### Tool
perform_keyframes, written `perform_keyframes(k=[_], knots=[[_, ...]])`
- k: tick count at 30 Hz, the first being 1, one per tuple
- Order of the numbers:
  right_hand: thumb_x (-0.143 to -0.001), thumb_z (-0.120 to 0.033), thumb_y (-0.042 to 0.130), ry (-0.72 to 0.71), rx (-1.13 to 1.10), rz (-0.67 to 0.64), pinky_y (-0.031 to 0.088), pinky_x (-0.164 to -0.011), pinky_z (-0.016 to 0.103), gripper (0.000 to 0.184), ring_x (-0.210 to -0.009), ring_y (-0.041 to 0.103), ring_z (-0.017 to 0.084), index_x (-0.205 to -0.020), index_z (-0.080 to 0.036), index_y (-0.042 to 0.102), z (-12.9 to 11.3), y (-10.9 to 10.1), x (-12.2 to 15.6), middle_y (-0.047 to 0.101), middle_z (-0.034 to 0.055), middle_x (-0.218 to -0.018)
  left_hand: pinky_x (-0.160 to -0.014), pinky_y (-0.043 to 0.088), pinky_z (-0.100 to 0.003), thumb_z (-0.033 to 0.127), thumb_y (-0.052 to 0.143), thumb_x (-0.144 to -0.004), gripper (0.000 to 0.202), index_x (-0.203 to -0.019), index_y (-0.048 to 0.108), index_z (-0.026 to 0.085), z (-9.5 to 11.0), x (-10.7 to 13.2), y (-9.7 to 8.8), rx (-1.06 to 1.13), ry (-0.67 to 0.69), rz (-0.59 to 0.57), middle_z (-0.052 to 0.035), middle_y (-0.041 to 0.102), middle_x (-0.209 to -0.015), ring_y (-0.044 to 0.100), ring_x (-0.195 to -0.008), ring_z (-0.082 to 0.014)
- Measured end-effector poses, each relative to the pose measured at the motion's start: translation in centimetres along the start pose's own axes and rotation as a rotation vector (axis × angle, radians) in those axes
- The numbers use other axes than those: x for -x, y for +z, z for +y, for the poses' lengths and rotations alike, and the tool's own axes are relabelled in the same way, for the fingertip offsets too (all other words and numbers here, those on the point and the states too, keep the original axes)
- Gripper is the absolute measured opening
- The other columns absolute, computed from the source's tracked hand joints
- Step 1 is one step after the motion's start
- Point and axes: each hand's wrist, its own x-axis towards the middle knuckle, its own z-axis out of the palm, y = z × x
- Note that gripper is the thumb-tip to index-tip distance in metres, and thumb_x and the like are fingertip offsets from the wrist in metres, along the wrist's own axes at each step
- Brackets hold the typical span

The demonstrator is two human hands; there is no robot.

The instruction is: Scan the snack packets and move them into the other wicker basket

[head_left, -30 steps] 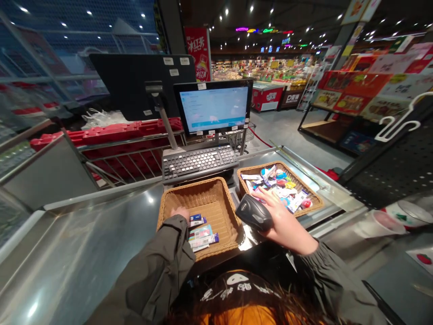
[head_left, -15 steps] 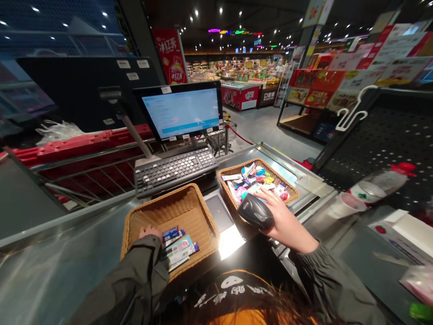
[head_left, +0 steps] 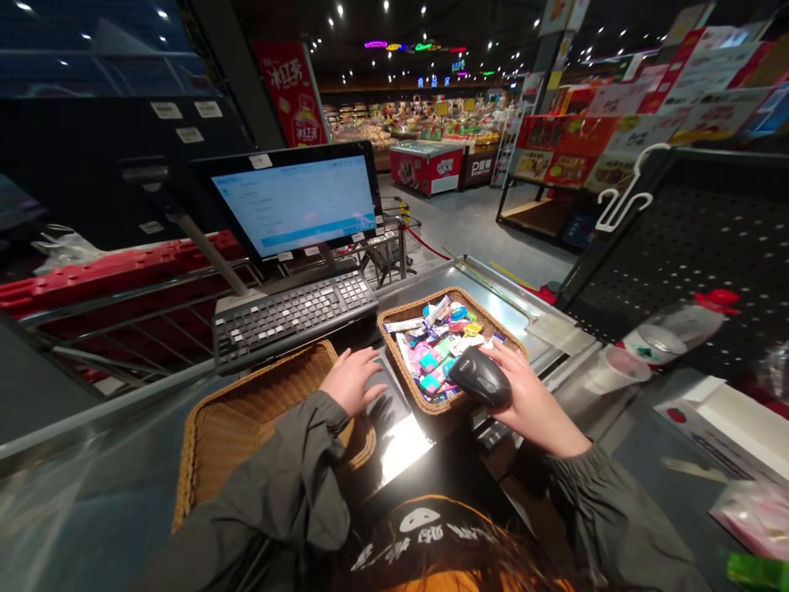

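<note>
My right hand [head_left: 530, 399] grips a black handheld barcode scanner [head_left: 479, 376], which rests over the near rim of a wicker basket [head_left: 453, 403] filled with small colourful packets [head_left: 435, 353]. My left hand [head_left: 351, 380] is open and holds nothing. It hovers above a dark glass scanner plate [head_left: 391, 395], between that basket and a second wicker basket [head_left: 246, 436]. My left sleeve covers most of the second basket, so its contents are hidden.
A keyboard [head_left: 292, 316] and a checkout monitor [head_left: 292, 201] stand beyond the baskets on a steel counter [head_left: 493, 300]. To the right are a plastic cup [head_left: 616, 370], a lying bottle [head_left: 675, 329] and a black pegboard [head_left: 684, 255].
My left hand has moved right, out of the near basket to above the scanner plate. The view has swung left, and the right hand with the scanner stays over the filled basket.
</note>
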Motion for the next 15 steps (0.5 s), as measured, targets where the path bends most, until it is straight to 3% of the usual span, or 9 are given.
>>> perform_keyframes(k=[5, 10, 15], knots=[[-0.075, -0.024, 0.061, -0.014, -0.029, -0.033, 0.028, -0.112, 0.065, 0.052, -0.142, 0.033, 0.039, -0.127, -0.022, 0.056, 0.8, 0.1, -0.1, 0.054, 0.0133, -0.139, -0.116, 0.024, -0.056, 0.046, 0.065, -0.083, 0.036, -0.112, 0.066, 0.024, 4.5, -3.7, 1.9, 0.063, 0.118, 0.04, -0.0101, 0.052, -0.144, 0.042, -0.136, -0.03], [-0.076, -0.023, 0.062, -0.03, -0.03, -0.043, 0.027, -0.113, 0.064, 0.053, -0.142, 0.031, 0.037, -0.128, -0.02, 0.055, 2.2, -0.1, -0.1, 0.053, 0.0146, -0.139, -0.116, 0.017, -0.062, 0.057, 0.076, -0.067, 0.068, -0.122, 0.062, 0.019, 6.3, -6.7, 3.7, 0.02, 0.058, 0.068, -0.0183, 0.042, -0.149, 0.032, -0.14, -0.0378], [-0.073, -0.021, 0.062, -0.037, -0.049, -0.037, 0.027, -0.114, 0.062, 0.057, -0.142, 0.033, 0.036, -0.129, -0.022, 0.053, 3.5, -0.4, -0.1, 0.053, 0.0134, -0.139, -0.115, 0.012, -0.065, 0.058, 0.075, -0.066, 0.056, -0.106, 0.068, 0.019, 7.3, -9.0, 5.6, 0.005, -0.012, 0.052, -0.0177, 0.042, -0.149, 0.03, -0.141, -0.0392]])
